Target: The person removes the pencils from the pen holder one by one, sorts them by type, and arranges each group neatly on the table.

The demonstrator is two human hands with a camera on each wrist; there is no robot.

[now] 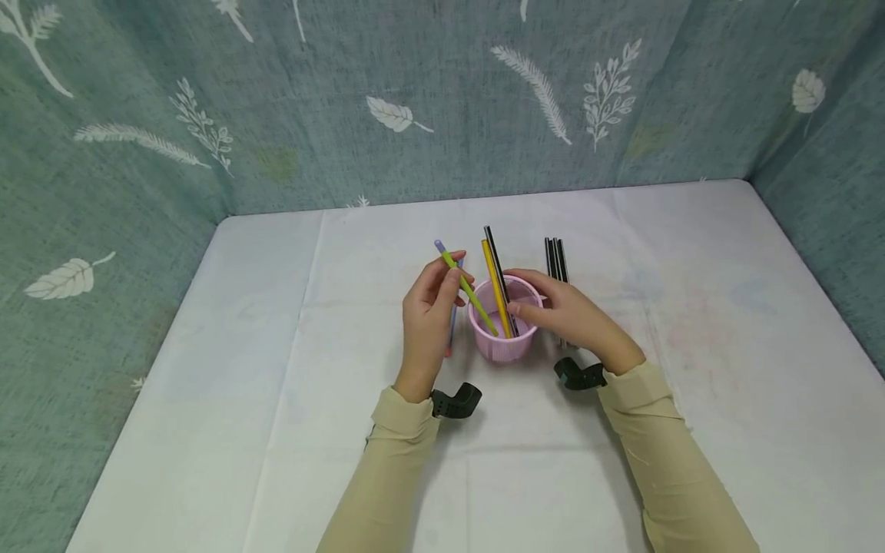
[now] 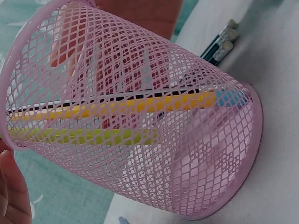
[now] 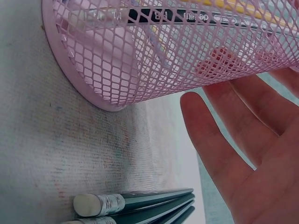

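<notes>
Both hands are set at the pink mesh cup (image 1: 503,322), which stands upright at the middle of the white cloth (image 1: 276,384). A green pencil (image 1: 470,292) is pinched in the curled fingers of the left hand (image 1: 429,322) at the cup's 9 o'clock, its lower end inside the cup. The rim is touched at 3 o'clock by the right hand (image 1: 570,315), fingers relaxed and spread. A yellow pencil (image 1: 495,284) and a black one (image 1: 499,269) lean inside. Dark pencils (image 1: 556,261) lie at 1 o'clock.
</notes>
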